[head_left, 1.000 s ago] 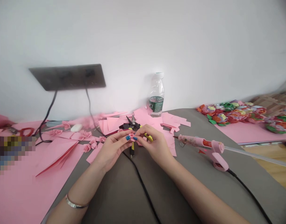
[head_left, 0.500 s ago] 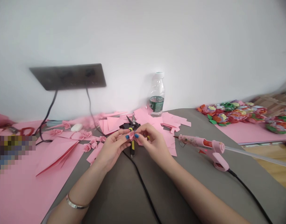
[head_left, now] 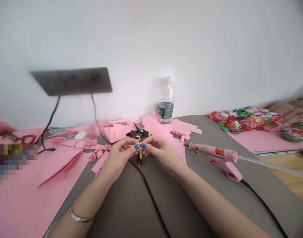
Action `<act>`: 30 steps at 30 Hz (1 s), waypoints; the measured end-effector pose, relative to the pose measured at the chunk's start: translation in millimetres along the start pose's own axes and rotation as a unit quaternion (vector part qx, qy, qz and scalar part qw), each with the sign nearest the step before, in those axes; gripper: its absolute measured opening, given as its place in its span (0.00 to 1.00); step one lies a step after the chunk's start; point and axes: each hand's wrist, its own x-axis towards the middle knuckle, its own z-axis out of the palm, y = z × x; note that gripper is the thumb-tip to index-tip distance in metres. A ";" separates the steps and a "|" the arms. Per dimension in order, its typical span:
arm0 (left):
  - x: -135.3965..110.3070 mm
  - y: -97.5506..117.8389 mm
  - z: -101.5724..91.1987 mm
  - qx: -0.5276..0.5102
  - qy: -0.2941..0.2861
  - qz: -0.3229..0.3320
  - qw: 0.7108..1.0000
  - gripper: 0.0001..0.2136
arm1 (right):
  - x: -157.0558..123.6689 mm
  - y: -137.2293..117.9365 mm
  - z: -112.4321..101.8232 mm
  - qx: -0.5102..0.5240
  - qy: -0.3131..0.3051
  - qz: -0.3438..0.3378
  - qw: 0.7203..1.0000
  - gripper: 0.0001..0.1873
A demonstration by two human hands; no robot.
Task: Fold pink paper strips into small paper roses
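Thumb and fingers of my left hand (head_left: 121, 153) pinch one side of a small folded pink paper flower (head_left: 140, 144). My right hand (head_left: 157, 150) grips its other side, the two blue-nailed thumbs almost meeting over it. Most of the flower is covered by the fingertips. Just behind and below it lie black-and-yellow pliers (head_left: 140, 157), partly hidden by my hands. Several finished pink paper roses (head_left: 92, 156) rest to the left of my left hand. Cut pink paper pieces (head_left: 120, 131) are spread behind both hands.
A pink glue gun (head_left: 216, 152) with a clear stick lies at right, its cord trailing forward. A plastic bottle (head_left: 165, 110) stands by the wall. Colourful paper flowers (head_left: 250, 119) fill the back right. A black cable (head_left: 151, 195) crosses the grey table (head_left: 191, 211).
My right thumb and fingers have come closer to the left ones and now press on the pink flower, covering more of it. The things on the table stay put.
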 end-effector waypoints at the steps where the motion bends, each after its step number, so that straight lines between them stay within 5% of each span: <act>1: 0.4 0.0 -0.4 -0.007 -0.002 -0.004 1.000 0.09 | -0.4 -0.3 0.0 0.015 -0.006 0.009 1.000 0.17; 16: -0.9 1.4 3.6 0.004 -0.007 0.027 1.000 0.11 | -1.4 -0.5 2.5 0.124 -0.002 0.027 0.992 0.17; 23: -0.1 0.5 -1.9 0.127 -0.055 0.130 0.982 0.12 | 0.3 -0.1 -1.6 0.243 -0.021 0.147 0.959 0.16; 26: -0.1 0.8 -3.8 0.176 -0.049 0.170 0.968 0.06 | 0.5 1.8 -1.6 0.242 -0.026 0.158 0.957 0.15; 30: 1.1 -1.9 -6.2 0.154 -0.006 0.136 0.979 0.06 | -0.4 3.4 1.1 0.185 -0.028 0.113 0.976 0.17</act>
